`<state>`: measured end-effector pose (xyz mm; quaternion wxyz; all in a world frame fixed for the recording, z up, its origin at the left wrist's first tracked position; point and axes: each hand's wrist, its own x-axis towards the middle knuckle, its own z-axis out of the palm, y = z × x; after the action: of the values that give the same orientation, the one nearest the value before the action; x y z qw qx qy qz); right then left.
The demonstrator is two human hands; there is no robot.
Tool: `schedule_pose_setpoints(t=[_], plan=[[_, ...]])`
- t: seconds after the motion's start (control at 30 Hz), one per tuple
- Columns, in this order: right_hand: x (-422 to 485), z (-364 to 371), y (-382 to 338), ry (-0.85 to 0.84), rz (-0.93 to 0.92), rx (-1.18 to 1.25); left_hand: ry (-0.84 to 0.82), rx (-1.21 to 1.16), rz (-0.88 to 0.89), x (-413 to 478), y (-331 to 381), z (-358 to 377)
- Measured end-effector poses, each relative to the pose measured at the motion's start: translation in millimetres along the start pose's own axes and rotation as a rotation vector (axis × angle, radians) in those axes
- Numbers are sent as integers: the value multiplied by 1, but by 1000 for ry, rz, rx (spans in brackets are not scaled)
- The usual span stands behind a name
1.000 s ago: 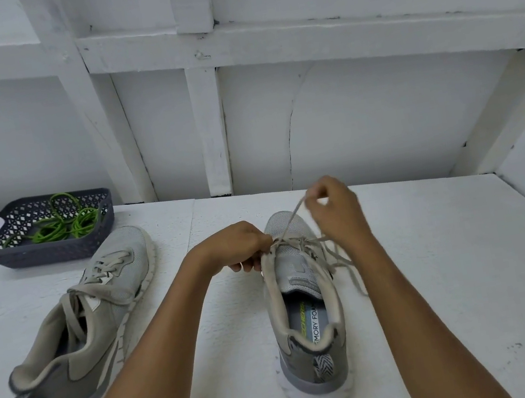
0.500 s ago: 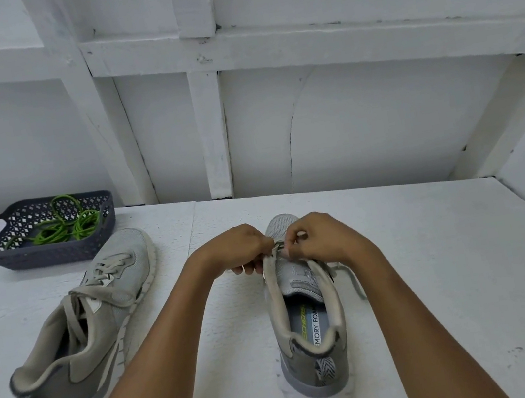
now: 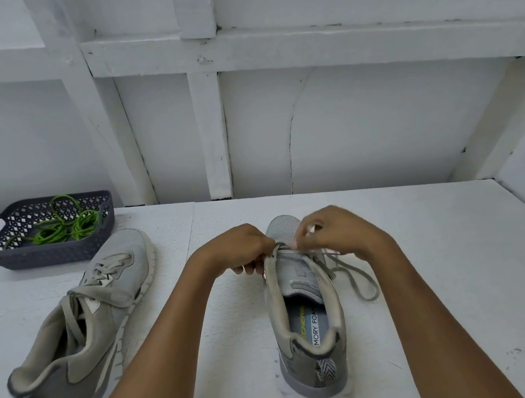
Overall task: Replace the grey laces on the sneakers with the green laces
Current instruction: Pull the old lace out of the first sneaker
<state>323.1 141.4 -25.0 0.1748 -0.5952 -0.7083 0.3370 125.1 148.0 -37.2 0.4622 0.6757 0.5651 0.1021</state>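
Note:
A grey sneaker (image 3: 307, 327) stands heel toward me at the centre of the white table. My left hand (image 3: 245, 248) grips the left edge of its lacing area. My right hand (image 3: 333, 234) pinches the grey lace (image 3: 353, 274) above the tongue; loose lace loops trail to the shoe's right. A second grey sneaker (image 3: 81, 330), laced in grey, lies tilted on the left. Green laces (image 3: 64, 226) are coiled in the dark basket (image 3: 45, 256) at the far left.
The white table (image 3: 477, 284) ends at a white panelled wall behind. A side wall rises at the far right. The basket stands just behind the left sneaker's toe.
My right hand had the lace pulled up high; it came down to the shoe's eyelets and now pinches the lace there. My left hand stayed on the shoe.

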Motion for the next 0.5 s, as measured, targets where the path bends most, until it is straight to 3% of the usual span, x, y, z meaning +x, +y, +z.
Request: schedule_pose_setpoints(t=[0.07, 0.17, 0.3, 0.4, 0.43, 0.5], plan=[[0, 7, -1, -71, 31, -91, 1, 18, 2, 0, 1, 0], [0, 11, -2, -13, 31, -21, 9, 12, -1, 0, 0, 1], [3, 7, -7, 179, 91, 588, 5, 9, 5, 0, 0, 0], [7, 0, -2, 206, 108, 1106, 7, 18, 3, 0, 1, 0], [7, -1, 0, 207, 120, 1224, 8, 22, 1, 0, 2, 0], [6, -1, 4, 286, 178, 1235, 7, 33, 0, 1, 4, 0]])
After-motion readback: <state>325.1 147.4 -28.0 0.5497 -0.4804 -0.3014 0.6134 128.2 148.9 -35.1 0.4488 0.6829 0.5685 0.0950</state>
